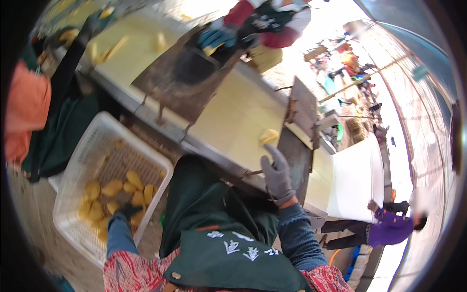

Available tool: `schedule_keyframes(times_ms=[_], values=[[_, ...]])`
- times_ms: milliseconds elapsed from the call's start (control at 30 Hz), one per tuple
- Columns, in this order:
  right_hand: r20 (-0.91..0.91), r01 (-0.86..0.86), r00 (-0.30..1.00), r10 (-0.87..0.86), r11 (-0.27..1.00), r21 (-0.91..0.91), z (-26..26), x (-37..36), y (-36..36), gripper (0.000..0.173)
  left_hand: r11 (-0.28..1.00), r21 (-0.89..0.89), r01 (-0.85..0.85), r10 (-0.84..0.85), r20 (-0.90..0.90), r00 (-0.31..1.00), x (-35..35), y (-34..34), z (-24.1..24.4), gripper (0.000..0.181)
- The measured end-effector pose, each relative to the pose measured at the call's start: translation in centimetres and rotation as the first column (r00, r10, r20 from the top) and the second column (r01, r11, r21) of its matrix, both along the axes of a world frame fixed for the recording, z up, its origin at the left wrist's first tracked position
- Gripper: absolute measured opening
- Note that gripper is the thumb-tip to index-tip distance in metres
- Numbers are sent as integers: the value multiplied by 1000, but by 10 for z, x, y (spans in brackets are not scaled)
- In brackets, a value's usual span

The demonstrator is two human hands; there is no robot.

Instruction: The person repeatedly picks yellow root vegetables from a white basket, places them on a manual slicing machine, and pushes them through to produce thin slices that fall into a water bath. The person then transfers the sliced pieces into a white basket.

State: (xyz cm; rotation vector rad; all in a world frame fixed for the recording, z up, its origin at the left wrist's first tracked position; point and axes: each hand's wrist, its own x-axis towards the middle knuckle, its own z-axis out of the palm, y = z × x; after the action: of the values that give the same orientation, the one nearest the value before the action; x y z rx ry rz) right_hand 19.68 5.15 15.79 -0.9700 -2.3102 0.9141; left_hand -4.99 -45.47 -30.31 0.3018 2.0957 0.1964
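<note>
My left hand point(127, 211), in a dark glove, reaches into a white plastic basket point(155, 157) at my left, among several yellow, pear-shaped pieces of produce point(112, 187). Its fingers are partly hidden, so whether it grips one cannot be told. Before me, over the near edge of a conveyor belt, my right hand point(277, 175) wears a grey glove. Its fingers are spread and hold nothing. Just beyond its fingertips a roundish yellow piece point(269, 137) lies on the pale conveyor belt point(237, 109).
A dark board point(171, 80) spans the belt; a co-worker's gloved hand point(217, 38) holds a yellow piece over it. Another co-worker's gloved hand point(96, 22) is at the upper left. A metal plate point(303, 106) stands across the belt at right. A person in purple point(388, 226) stands farther right.
</note>
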Motion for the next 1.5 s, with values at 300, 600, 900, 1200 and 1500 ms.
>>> schedule_keyframes(times_ms=[300,600,900,1200,1500], values=[[-74,-5,997,8,999,45,-2,20,-1,43,645,495,-582,445,377,813,4,51,172,85],[-337,-308,914,226,928,-210,37,30,-50,59,206,760,-617,-34,635,771,42,221,388,59],[-101,297,954,-282,937,186,29,111,-20,51,-49,981,189,-484,-189,854,162,412,470,69],[-32,306,946,-324,852,424,-9,79,143,48,74,977,-198,-409,211,888,134,428,436,56],[-17,293,945,-328,819,494,-8,76,153,50,316,847,-427,-144,488,861,91,485,407,54]])
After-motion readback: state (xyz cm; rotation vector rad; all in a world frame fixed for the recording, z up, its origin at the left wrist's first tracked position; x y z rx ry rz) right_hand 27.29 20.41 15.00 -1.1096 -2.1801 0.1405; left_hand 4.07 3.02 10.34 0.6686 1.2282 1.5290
